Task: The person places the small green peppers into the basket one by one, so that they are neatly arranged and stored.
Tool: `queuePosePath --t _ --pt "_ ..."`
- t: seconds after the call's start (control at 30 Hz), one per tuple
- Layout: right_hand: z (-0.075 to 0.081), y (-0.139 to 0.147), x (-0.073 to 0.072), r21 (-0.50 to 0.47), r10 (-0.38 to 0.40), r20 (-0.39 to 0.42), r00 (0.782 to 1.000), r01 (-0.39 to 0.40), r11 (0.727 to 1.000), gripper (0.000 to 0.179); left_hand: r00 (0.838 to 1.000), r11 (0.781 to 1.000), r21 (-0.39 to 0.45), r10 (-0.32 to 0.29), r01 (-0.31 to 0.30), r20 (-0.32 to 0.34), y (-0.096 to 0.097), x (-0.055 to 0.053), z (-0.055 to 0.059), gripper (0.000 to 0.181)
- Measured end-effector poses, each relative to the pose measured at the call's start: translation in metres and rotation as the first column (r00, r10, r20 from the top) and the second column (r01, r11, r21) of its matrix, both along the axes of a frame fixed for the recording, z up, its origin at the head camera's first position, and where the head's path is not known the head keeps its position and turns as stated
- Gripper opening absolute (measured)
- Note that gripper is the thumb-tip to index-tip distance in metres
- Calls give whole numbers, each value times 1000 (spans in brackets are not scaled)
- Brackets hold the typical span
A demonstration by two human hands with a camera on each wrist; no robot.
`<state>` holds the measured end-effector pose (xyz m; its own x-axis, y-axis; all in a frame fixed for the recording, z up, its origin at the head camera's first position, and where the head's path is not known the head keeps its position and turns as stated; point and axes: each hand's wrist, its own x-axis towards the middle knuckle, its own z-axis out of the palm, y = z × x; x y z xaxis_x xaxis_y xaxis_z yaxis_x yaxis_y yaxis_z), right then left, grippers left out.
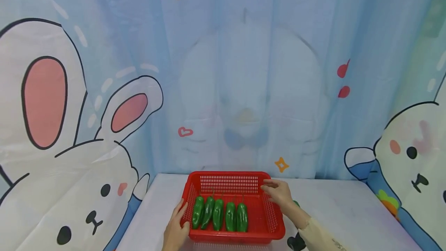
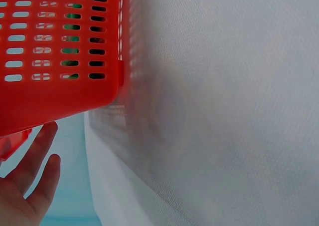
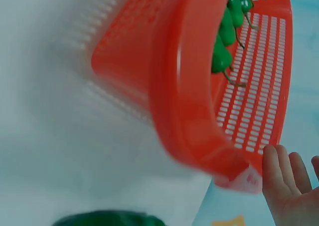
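A red plastic basket (image 1: 258,220) with slotted walls sits on the white table. Several green peppers (image 1: 218,214) lie side by side inside it, stems pointing to the far wall. At the basket's left side is my left hand (image 1: 175,229), fingers extended and spread; in the left wrist view a fingertip touches the red rim. My right hand (image 1: 278,193) is at the right rim near the far corner, its fingers fairly straight and holding nothing. A dark green object (image 3: 109,219), only partly seen, lies on the table by the right forearm.
White cloth covers the table (image 1: 334,204). Behind it hangs a light blue curtain (image 1: 251,69) printed with white rabbits. A dark shape (image 1: 296,242) beside the right sleeve is too partly hidden to identify.
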<state>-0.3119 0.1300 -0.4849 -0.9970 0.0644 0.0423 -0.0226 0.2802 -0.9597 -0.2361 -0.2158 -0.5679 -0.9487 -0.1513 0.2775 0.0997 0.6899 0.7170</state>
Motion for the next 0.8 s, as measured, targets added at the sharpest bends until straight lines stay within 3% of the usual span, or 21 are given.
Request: queuePosePath --t 0.3,0.53,0.67,0.8 --pt "1 29 -4 -12 -35 -26 999 35 999 43 1000 1000 10 -26 26 -2 0 -2 -1 64" --pt "-10 45 -8 18 -63 -35 997 64 998 43 1000 1000 5 -5 5 -8 -3 -2 -3 64" --pt "-22 58 -11 110 -83 -47 995 88 990 45 1000 1000 9 -8 8 -15 -3 -2 -4 64" --pt "-40 75 -17 230 -139 -24 990 141 963 47 1000 1000 12 -17 17 -17 -2 -1 -4 64"
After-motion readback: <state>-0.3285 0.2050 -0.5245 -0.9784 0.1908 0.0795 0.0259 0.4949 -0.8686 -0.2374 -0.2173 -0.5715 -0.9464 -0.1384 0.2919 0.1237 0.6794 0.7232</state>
